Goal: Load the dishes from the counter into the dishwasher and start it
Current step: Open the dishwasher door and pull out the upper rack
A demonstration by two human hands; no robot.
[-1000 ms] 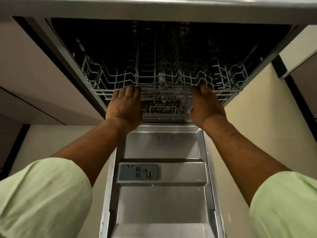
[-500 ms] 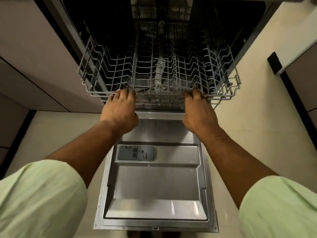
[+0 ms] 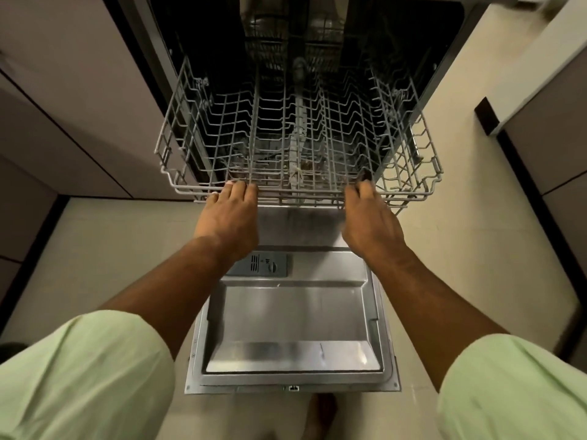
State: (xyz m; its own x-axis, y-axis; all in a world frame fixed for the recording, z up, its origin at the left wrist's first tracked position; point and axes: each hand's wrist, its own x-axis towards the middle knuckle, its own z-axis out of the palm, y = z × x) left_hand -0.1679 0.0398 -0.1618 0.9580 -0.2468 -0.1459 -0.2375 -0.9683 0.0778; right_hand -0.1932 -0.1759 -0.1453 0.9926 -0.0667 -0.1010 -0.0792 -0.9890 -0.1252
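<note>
Head view: two hands hold the front rim of a wire rack [image 3: 187, 188] that is drawn out of the dishwasher [image 3: 397, 42].

From where I stand, the person leans over the open door [image 3: 295, 315], which lies flat, with the grey detergent dispenser [image 3: 259, 265] set in its steel inner face. The left hand [image 3: 227, 214] reaches up to the rim left of centre and its fingers [image 3: 236, 187] hook over the front wire. The right hand [image 3: 370, 217], slightly blurred, curls its fingers round the same wire right of centre. The rack juts partway out of the dark tub, above the inner end of the door. Pale green sleeves [image 3: 79, 376] cover both upper arms, and cream floor [image 3: 111, 249] lies on either side.
</note>
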